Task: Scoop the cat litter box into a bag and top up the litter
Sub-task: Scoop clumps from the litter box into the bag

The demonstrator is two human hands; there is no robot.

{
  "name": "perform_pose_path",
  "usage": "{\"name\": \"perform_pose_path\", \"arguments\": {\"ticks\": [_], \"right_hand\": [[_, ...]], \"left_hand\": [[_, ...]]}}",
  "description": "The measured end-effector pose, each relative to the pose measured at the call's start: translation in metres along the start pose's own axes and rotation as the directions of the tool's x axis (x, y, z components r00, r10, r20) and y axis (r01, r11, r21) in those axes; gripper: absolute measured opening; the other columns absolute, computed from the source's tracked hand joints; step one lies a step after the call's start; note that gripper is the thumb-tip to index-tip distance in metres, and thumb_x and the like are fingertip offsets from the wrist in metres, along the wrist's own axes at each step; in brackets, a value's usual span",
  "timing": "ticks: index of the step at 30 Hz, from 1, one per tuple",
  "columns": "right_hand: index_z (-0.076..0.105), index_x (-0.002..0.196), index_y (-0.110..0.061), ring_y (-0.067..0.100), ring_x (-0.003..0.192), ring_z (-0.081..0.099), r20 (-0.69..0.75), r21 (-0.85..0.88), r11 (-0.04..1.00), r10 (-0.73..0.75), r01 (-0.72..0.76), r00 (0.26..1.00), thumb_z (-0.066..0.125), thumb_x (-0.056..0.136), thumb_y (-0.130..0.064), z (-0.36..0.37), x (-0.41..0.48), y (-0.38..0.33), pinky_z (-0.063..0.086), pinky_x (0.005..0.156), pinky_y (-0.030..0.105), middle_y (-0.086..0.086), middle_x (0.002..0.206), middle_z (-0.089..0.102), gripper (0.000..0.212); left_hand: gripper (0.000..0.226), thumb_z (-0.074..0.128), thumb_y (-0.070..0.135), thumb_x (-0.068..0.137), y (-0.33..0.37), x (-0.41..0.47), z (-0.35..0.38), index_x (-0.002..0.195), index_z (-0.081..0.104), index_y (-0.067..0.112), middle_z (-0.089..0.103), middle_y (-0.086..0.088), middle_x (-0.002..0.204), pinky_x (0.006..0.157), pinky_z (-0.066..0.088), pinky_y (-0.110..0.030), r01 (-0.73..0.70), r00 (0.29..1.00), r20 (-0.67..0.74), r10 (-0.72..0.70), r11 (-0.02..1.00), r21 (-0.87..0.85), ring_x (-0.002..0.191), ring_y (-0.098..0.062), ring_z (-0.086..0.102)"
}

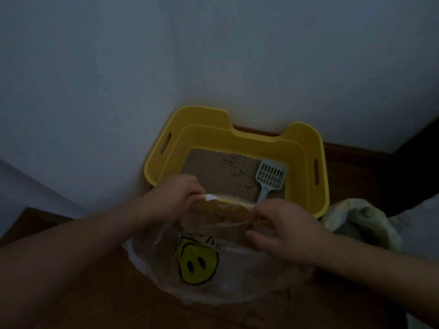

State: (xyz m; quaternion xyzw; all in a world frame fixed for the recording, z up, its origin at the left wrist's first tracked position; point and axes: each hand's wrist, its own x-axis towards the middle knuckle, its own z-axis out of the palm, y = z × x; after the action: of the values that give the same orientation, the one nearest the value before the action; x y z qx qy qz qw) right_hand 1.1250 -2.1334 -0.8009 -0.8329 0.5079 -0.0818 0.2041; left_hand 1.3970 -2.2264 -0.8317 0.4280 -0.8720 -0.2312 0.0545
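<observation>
Litter box (pixel 237 141), yellow, stands on the floor (pixel 351 157) against the wall (pixel 213 55), with litter (pixel 213 172) across its bottom and a pale scoop (pixel 270 179) resting inside at the right. Just in front of it you hold a clear bag (pixel 202 264) printed with a smiling face. Your left hand (pixel 175 198) and right hand (pixel 282 231) each pinch its rim, stretching the mouth wide, presumably so scooped waste travels only a short way. A crumpled bag (pixel 361 217) sits just right of the box.

— What stands behind it all?
— A pale wall (pixel 213 55); a brown skirting board (pixel 356 151) along its foot, at right; wooden floor (pixel 38 224) below (all dimly lit); a dark shape (pixel 408 176) far right.
</observation>
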Motion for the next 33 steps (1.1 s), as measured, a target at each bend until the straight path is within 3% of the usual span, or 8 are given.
{"name": "perform_pose_path", "arguments": {"ticks": [5, 10, 12, 18, 25, 30, 33], "right_hand": [[0.065, 0.102, -0.033, 0.000, 0.081, 0.056, -0.139, 0.104, 0.994, 0.045, -0.031, 0.989, 0.044, 0.082, -0.062, -0.002, 0.020, 0.010, 0.051, 0.068, 0.023, -0.019, 0.089, 0.059, 0.041], [0.067, 0.110, -0.028, -0.001, 0.084, 0.059, -0.190, 0.168, 0.983, 0.108, -0.076, 0.976, 0.050, 0.080, -0.062, 0.005, 0.034, 0.023, 0.051, 0.072, 0.020, -0.020, 0.094, 0.061, 0.049], [0.067, 0.106, -0.027, 0.001, 0.082, 0.059, -0.190, 0.183, 0.974, 0.170, -0.135, 0.967, 0.055, 0.081, -0.059, 0.009, 0.043, 0.034, 0.051, 0.071, 0.022, -0.015, 0.092, 0.065, 0.042], [0.066, 0.094, -0.025, 0.005, 0.079, 0.059, -0.087, 0.144, 0.937, 0.333, -0.319, 0.939, 0.068, 0.089, -0.038, 0.025, 0.071, 0.073, 0.049, 0.070, 0.027, -0.012, 0.083, 0.063, 0.014], [0.055, 0.078, -0.026, 0.005, 0.067, 0.053, 0.071, -0.025, 0.878, 0.478, -0.478, 0.875, 0.070, 0.086, -0.046, 0.040, 0.105, 0.105, 0.037, 0.048, 0.021, -0.007, 0.076, 0.056, 0.026], [0.053, 0.079, -0.019, 0.013, 0.071, 0.054, 0.210, -0.221, 0.841, 0.536, -0.495, 0.818, 0.068, 0.087, -0.050, 0.054, 0.121, 0.115, 0.040, 0.054, 0.026, -0.001, 0.076, 0.054, 0.035], [0.052, 0.078, -0.018, 0.017, 0.076, 0.057, 0.252, -0.249, 0.839, 0.538, -0.483, 0.805, 0.067, 0.087, -0.051, 0.059, 0.126, 0.117, 0.043, 0.059, 0.029, 0.001, 0.078, 0.055, 0.038]], "left_hand": [[0.011, 0.071, 0.022, 0.090, -0.003, 0.001, -0.001, 0.096, 0.079, 0.018, 0.066, 0.008, 0.091, 0.073, 0.044, -0.014, 0.044, 0.995, -0.084, -0.060, 0.983, -0.178, 0.083, 0.001, 0.060], [0.000, 0.079, 0.021, 0.083, 0.000, 0.007, -0.003, 0.083, 0.079, 0.022, 0.068, 0.007, 0.085, 0.067, 0.043, -0.008, 0.080, 0.984, -0.126, -0.124, 0.949, -0.306, 0.079, -0.001, 0.063], [0.006, 0.080, 0.024, 0.081, 0.000, 0.009, -0.004, 0.079, 0.077, 0.028, 0.068, 0.011, 0.083, 0.065, 0.044, -0.009, 0.106, 0.982, -0.112, -0.153, 0.932, -0.347, 0.078, 0.001, 0.063], [0.011, 0.082, 0.030, 0.077, -0.005, 0.013, -0.003, 0.071, 0.073, 0.029, 0.069, 0.017, 0.076, 0.059, 0.048, -0.013, 0.179, 0.971, -0.069, -0.231, 0.883, -0.434, 0.070, -0.001, 0.065], [0.012, 0.083, 0.034, 0.073, -0.010, 0.017, 0.001, 0.069, 0.073, 0.030, 0.069, 0.014, 0.076, 0.059, 0.049, -0.016, 0.127, 0.979, -0.085, -0.186, 0.878, -0.461, 0.070, -0.006, 0.065], [0.020, 0.077, 0.050, 0.065, -0.013, 0.017, 0.000, 0.066, 0.074, 0.030, 0.069, 0.013, 0.073, 0.057, 0.047, -0.014, 0.097, 0.980, -0.102, -0.172, 0.855, -0.509, 0.066, -0.005, 0.065], [0.019, 0.078, 0.050, 0.064, -0.015, 0.018, 0.000, 0.065, 0.073, 0.031, 0.069, 0.013, 0.072, 0.057, 0.045, -0.012, 0.089, 0.978, -0.114, -0.173, 0.850, -0.519, 0.066, -0.004, 0.064]]}}
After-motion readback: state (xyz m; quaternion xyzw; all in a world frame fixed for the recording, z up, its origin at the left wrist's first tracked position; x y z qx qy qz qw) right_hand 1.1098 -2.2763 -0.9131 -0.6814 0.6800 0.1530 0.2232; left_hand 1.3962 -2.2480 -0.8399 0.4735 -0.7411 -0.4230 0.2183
